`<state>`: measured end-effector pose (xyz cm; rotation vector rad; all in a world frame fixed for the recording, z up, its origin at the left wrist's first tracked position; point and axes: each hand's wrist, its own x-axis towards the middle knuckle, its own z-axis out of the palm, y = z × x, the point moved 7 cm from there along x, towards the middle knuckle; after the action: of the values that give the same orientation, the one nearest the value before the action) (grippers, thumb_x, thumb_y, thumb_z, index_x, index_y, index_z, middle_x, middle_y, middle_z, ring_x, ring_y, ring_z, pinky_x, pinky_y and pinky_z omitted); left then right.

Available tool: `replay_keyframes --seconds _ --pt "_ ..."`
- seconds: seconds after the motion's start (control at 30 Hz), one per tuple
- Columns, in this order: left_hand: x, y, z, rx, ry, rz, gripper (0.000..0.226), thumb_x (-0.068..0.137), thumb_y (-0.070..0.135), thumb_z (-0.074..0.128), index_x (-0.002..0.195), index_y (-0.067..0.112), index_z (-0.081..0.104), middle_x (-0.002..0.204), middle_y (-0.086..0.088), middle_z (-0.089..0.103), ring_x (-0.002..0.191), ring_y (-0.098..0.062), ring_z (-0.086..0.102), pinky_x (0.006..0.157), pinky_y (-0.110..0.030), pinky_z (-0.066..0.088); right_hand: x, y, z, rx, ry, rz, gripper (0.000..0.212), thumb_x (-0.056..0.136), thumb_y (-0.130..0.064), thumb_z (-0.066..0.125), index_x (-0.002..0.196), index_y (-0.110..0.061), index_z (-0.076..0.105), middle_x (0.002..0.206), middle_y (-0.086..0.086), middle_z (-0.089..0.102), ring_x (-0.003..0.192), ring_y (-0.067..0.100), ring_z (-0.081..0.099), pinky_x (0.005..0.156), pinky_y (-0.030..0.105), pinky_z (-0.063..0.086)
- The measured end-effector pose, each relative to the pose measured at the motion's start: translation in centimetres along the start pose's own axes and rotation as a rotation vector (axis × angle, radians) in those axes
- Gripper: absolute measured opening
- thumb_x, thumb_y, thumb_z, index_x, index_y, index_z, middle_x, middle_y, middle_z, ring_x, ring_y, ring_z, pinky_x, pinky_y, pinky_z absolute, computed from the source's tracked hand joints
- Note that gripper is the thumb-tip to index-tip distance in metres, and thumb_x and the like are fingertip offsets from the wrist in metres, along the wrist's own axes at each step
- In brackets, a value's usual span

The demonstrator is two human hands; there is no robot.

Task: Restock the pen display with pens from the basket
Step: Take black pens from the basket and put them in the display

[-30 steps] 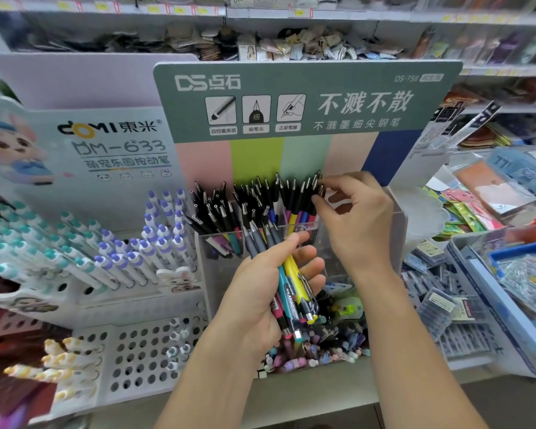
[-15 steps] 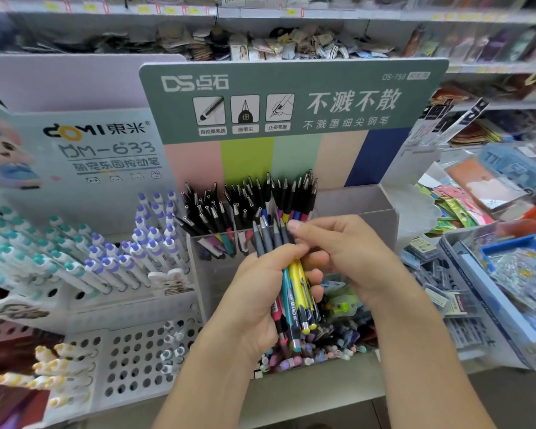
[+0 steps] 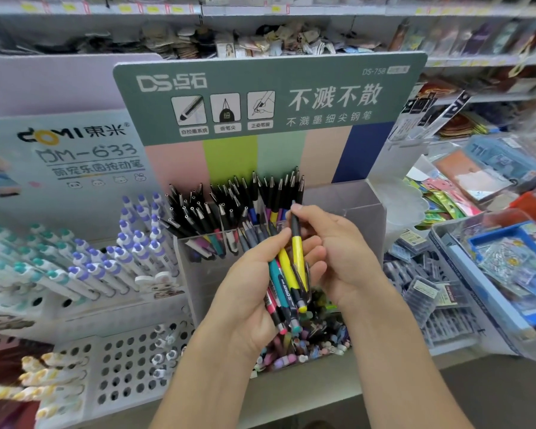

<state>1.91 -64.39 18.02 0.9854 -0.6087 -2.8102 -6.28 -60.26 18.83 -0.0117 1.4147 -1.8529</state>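
Observation:
My left hand [image 3: 248, 286] grips a bundle of pens [image 3: 280, 280] with teal, yellow and pink barrels, tips pointing up toward the display. My right hand [image 3: 338, 252] pinches one yellow pen [image 3: 298, 258] near its black upper end, lifted slightly out of the bundle. Behind the hands stands the clear pen display box [image 3: 347, 209] under a green sign. Its left compartments are packed with black-tipped pens [image 3: 235, 202]; the right compartment looks nearly bare. The basket is not in view.
A white rack of purple- and teal-capped pens [image 3: 106, 258] stands to the left, above a perforated white holder [image 3: 121, 366]. A tray of small coloured items [image 3: 310, 345] lies below my hands. Blue bins with packaged stationery [image 3: 502, 267] crowd the right. Shelves run behind.
My right hand came back from the display's pens to the bundle and now pinches a yellow pen, drawing it upward. The left hand kept the bundle in place.

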Motion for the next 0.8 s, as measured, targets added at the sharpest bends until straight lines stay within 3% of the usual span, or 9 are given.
replay_keyframes --seconds 0.17,0.37,0.5,0.6,0.63,0.73,0.8 --pt "0.1 0.9 -1.5 0.023 0.104 0.101 0.019 0.101 0.014 0.055 0.098 0.000 0.067 0.078 -0.016 0.075 0.061 -0.022 0.073 0.054 -0.033 0.062 0.1 -3.3 -0.3 0.050 0.074 -0.348 0.021 0.100 -0.017 0.057 0.082 -0.014 0.068 0.071 -0.001 0.065 0.062 0.009 0.054 0.052 0.020 0.044" --pt "0.3 1.1 -2.6 -0.011 0.052 0.098 0.014 0.096 0.016 0.060 0.101 0.006 0.067 0.060 0.000 0.053 0.045 -0.010 0.053 0.042 -0.023 0.051 -0.4 -7.6 -1.8 -0.117 0.212 -0.795 0.013 0.102 -0.011 0.058 0.091 -0.014 0.065 0.069 -0.006 0.066 0.062 0.011 0.059 0.058 0.023 0.053" --pt "0.4 1.2 -2.6 -0.025 0.013 0.113 0.012 0.096 0.019 0.059 0.100 0.009 0.065 0.058 0.003 0.045 0.043 -0.008 0.046 0.041 -0.021 0.047 0.4 -7.2 -1.5 -0.389 0.303 -0.921 0.009 0.100 -0.017 0.063 0.093 -0.020 0.067 0.076 -0.008 0.070 0.068 0.017 0.068 0.065 0.035 0.059" --pt "0.4 1.4 -2.8 -0.008 0.005 0.133 0.013 0.092 0.022 0.064 0.100 0.010 0.064 0.057 0.005 0.042 0.043 -0.008 0.043 0.042 -0.021 0.045 0.8 -6.7 -0.6 -0.564 0.305 -0.956 0.005 0.099 -0.019 0.064 0.097 -0.019 0.068 0.081 -0.007 0.070 0.076 0.010 0.068 0.071 0.025 0.057" --pt "0.4 1.4 -2.8 -0.009 0.004 0.136 0.013 0.092 0.022 0.064 0.099 0.011 0.064 0.057 0.005 0.042 0.043 -0.007 0.043 0.042 -0.020 0.045 0.7 -6.7 -0.4 -0.573 0.311 -0.966 0.004 0.099 -0.019 0.065 0.098 -0.019 0.069 0.082 -0.007 0.070 0.077 0.008 0.067 0.072 0.024 0.057" --pt "0.4 1.6 -2.9 -0.010 0.003 0.147 0.013 0.094 0.026 0.064 0.092 0.013 0.063 0.056 0.006 0.040 0.042 -0.007 0.042 0.041 -0.020 0.044 0.4 -7.5 -0.9 -0.457 0.348 -1.024 0.006 0.099 -0.020 0.064 0.099 -0.016 0.068 0.084 -0.001 0.070 0.077 0.017 0.069 0.074 0.041 0.061" --pt "0.4 1.6 -2.9 -0.007 0.002 0.155 0.018 0.095 0.031 0.064 0.087 0.014 0.061 0.054 0.006 0.039 0.040 -0.007 0.042 0.041 -0.020 0.044 0.2 -8.1 -1.1 -0.440 0.376 -1.061 0.007 0.100 -0.020 0.063 0.100 -0.014 0.068 0.086 0.002 0.070 0.078 0.019 0.070 0.073 0.042 0.062"
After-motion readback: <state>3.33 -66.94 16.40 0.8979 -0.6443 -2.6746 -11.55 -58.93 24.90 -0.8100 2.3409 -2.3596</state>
